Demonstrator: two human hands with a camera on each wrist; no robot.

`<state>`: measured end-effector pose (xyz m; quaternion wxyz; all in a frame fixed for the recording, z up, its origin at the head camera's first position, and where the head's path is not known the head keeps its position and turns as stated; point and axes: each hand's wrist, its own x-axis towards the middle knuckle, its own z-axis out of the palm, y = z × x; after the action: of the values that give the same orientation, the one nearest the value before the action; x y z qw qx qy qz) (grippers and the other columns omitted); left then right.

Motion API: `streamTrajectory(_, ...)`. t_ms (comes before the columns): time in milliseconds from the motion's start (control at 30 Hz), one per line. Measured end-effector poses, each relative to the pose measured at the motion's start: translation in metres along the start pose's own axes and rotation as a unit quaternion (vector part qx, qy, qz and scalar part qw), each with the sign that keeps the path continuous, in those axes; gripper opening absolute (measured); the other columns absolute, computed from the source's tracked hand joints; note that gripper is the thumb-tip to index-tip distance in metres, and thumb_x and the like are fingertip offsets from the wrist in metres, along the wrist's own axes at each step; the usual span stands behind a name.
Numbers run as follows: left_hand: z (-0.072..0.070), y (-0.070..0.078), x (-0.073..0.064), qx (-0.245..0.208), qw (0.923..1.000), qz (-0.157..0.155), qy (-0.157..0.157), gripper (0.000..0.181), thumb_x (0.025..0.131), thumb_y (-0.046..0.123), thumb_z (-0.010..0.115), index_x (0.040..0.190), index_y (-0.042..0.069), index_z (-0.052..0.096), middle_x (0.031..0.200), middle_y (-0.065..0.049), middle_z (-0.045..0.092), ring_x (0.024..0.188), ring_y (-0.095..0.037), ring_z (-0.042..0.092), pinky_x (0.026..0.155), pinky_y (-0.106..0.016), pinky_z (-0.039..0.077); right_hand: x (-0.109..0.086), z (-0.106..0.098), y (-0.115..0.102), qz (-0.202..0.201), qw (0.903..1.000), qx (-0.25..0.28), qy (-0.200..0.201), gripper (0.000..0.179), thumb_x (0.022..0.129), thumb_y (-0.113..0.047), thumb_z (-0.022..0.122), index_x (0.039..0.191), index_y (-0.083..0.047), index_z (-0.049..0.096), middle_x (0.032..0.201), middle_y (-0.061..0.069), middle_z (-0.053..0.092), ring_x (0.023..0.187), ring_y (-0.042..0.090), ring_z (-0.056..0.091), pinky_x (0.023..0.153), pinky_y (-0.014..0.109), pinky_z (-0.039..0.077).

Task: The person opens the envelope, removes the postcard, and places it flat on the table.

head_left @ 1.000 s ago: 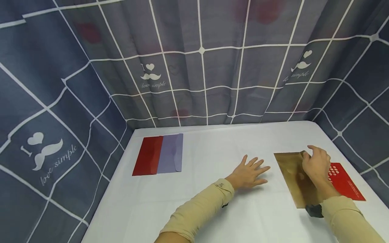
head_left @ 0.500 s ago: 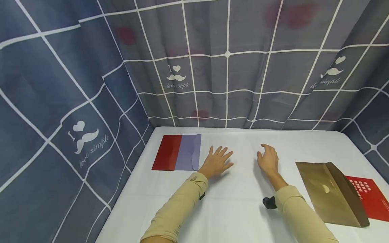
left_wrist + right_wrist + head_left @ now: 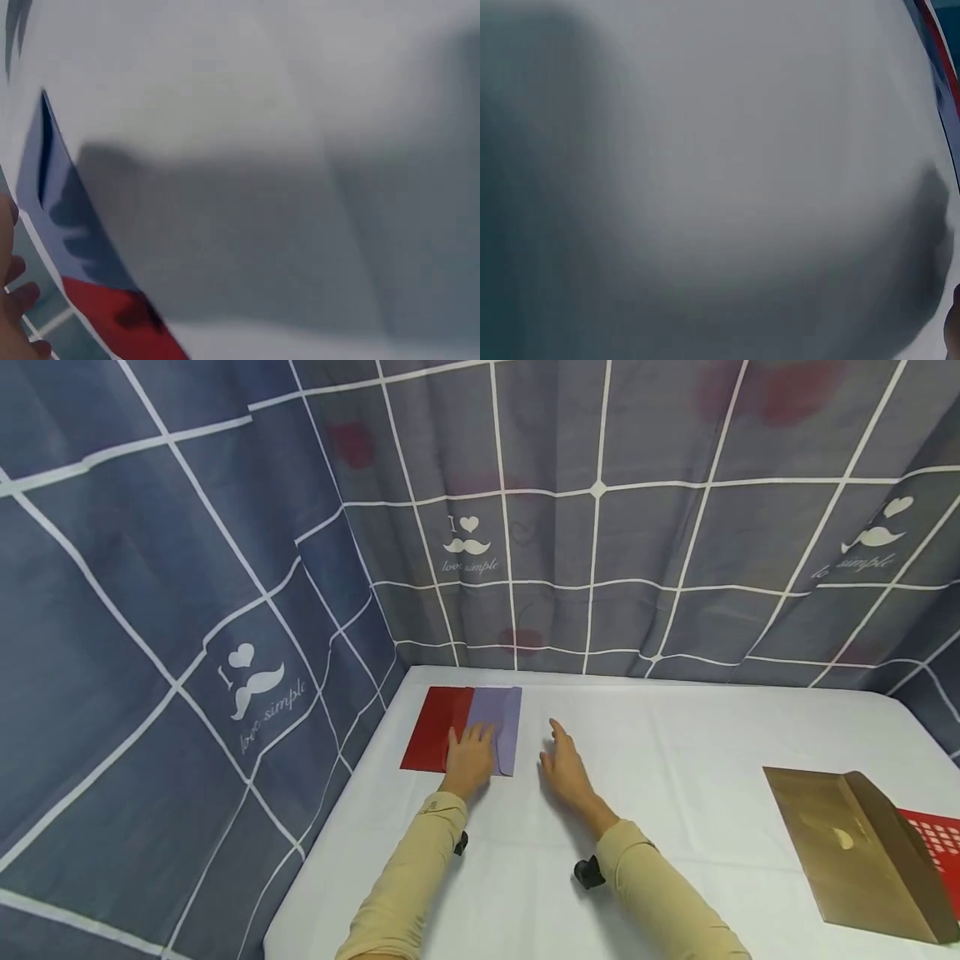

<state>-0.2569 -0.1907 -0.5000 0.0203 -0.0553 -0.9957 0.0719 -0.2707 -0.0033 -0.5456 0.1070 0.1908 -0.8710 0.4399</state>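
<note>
A red envelope (image 3: 435, 728) and a lilac envelope (image 3: 507, 718) lie side by side at the table's far left, the lilac one to the right. My left hand (image 3: 470, 762) is over the near part where they meet, fingers extended and pointing away from me. In the left wrist view its fingers (image 3: 13, 304) show at the left border, and a hand shadow falls across the lilac envelope (image 3: 75, 225) and red envelope (image 3: 124, 315). My right hand (image 3: 567, 770) hovers above the white cloth, to the right of the lilac envelope. It holds nothing, and its fingers are loosely bent.
A gold envelope (image 3: 832, 843) with its flap raised lies at the right of the white table (image 3: 675, 827). Behind that flap is a red printed card or envelope (image 3: 941, 847), cut off by the frame. A grid-patterned curtain (image 3: 555, 543) stands along the back and left edges.
My right hand has left the gold envelope and moved left across the table. My left hand has also moved left, now over the red and lilac envelopes. The head view has turned left.
</note>
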Motion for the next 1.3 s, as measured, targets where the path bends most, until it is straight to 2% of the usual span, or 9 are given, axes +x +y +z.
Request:
streamTrajectory(67, 0.004, -0.002, -0.002, -0.001, 0.9999, -0.008, -0.013, 0.046, 0.100, 0.017, 0.041, 0.146, 0.012, 0.038, 0.145, -0.007, 0.040, 0.133, -0.026, 0.036, 0.108, -0.056, 0.021, -0.002, 0.011, -0.005, -0.017, 0.9994, -0.002, -0.029, 0.064, 0.092, 0.002, 0.055, 0.147, 0.005, 0.021, 0.129, 0.033, 0.045, 0.118, 0.046, 0.047, 0.099, 0.053, 0.037)
streamTrajectory(233, 0.010, 0.005, -0.005, 0.010, 0.9996, 0.008, -0.025, 0.047, 0.098, 0.020, 0.043, 0.144, 0.010, 0.042, 0.145, -0.004, 0.043, 0.134, -0.026, 0.035, 0.108, -0.056, 0.020, -0.007, 0.028, -0.012, -0.052, 0.9957, -0.022, -0.073, 0.067, 0.094, -0.004, 0.057, 0.148, 0.006, 0.018, 0.133, 0.031, 0.045, 0.122, 0.044, 0.045, 0.101, 0.053, 0.034)
streamTrajectory(467, 0.018, 0.016, -0.009, 0.028, 0.9989, 0.022, -0.031, 0.048, 0.096, 0.027, 0.053, 0.141, 0.014, 0.047, 0.141, 0.001, 0.047, 0.133, -0.024, 0.038, 0.108, -0.055, 0.021, -0.010, 0.035, -0.020, -0.059, 0.9866, -0.062, -0.139, 0.066, 0.102, -0.020, 0.047, 0.150, 0.005, 0.011, 0.145, 0.026, 0.035, 0.130, 0.039, 0.038, 0.107, 0.057, 0.022)
streamTrajectory(733, 0.023, 0.018, -0.015, 0.036, 0.9979, 0.052, -0.018, 0.041, 0.101, 0.027, 0.042, 0.139, 0.014, 0.050, 0.139, 0.002, 0.050, 0.131, -0.024, 0.039, 0.106, -0.055, 0.025, -0.016, 0.033, -0.017, -0.056, 0.9836, -0.083, -0.150, 0.065, 0.102, -0.022, 0.047, 0.151, 0.002, 0.012, 0.141, 0.025, 0.042, 0.129, 0.036, 0.041, 0.107, 0.056, 0.022)
streamTrajectory(967, 0.020, 0.021, -0.012, 0.039, 0.9960, 0.079, 0.010, 0.041, 0.103, 0.030, 0.036, 0.139, 0.016, 0.051, 0.138, 0.002, 0.050, 0.131, -0.023, 0.040, 0.106, -0.054, 0.026, -0.020, 0.018, -0.009, -0.050, 0.9846, -0.085, -0.144, 0.064, 0.103, -0.023, 0.044, 0.152, 0.000, 0.011, 0.146, 0.021, 0.035, 0.131, 0.034, 0.039, 0.108, 0.056, 0.020)
streamTrajectory(1067, 0.018, 0.021, -0.010, 0.040, 0.9949, 0.091, 0.016, 0.042, 0.103, 0.032, 0.037, 0.139, 0.016, 0.051, 0.139, 0.001, 0.050, 0.130, -0.023, 0.040, 0.106, -0.054, 0.027, -0.023, 0.012, -0.007, -0.052, 0.9840, -0.086, -0.147, 0.064, 0.103, -0.023, 0.045, 0.152, 0.000, 0.010, 0.146, 0.021, 0.035, 0.132, 0.034, 0.037, 0.108, 0.057, 0.019)
streamTrajectory(1300, 0.011, 0.017, -0.008, 0.043, 0.9934, 0.095, 0.047, 0.044, 0.101, 0.039, 0.041, 0.137, 0.015, 0.052, 0.136, -0.002, 0.052, 0.128, -0.023, 0.043, 0.104, -0.054, 0.029, -0.028, 0.003, -0.007, -0.069, 0.9837, -0.070, -0.151, 0.065, 0.102, -0.022, 0.045, 0.151, 0.001, 0.009, 0.144, 0.024, 0.038, 0.132, 0.037, 0.036, 0.108, 0.058, 0.018)
